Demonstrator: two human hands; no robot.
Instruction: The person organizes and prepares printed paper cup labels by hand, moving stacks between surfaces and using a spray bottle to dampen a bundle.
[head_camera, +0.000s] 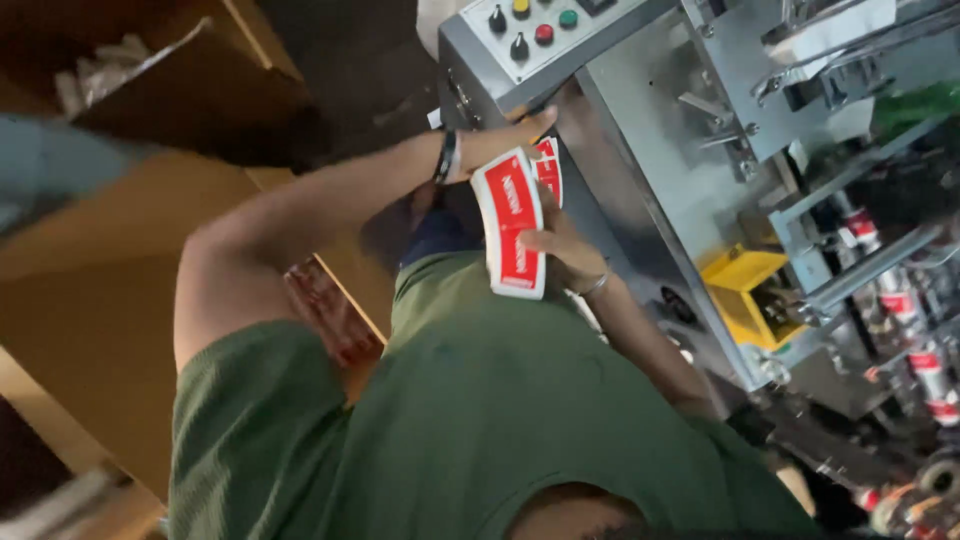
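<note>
A grey metal packing machine (650, 150) fills the right half of the frame. Its control panel (530, 30), with black, yellow, red and green knobs, sits at the top centre, a yellow part (745, 285) lies lower down at centre right, and red-and-white packets (925, 360) run down the far right edge. In the upper left, brown cardboard boxes (190, 90) stand in shadow. The person in the green shirt holds a curved stack of flat red-and-white packs (510, 225) in the middle of the frame, just below the panel and close against the machine's side. The right hand (555, 250) is wrapped round the stack's right edge, fingers curled and pressing it from behind. The left hand (505, 135) is at the stack's upper end, wristband showing. Its fingers are hidden behind the packs, so I cannot tell whether they are pinching or only resting there. To my eye the stack is being gathered and squared up between the two hands. Any move from here calls for a firm squeeze, because the packs are bowed and could fan out.
</note>
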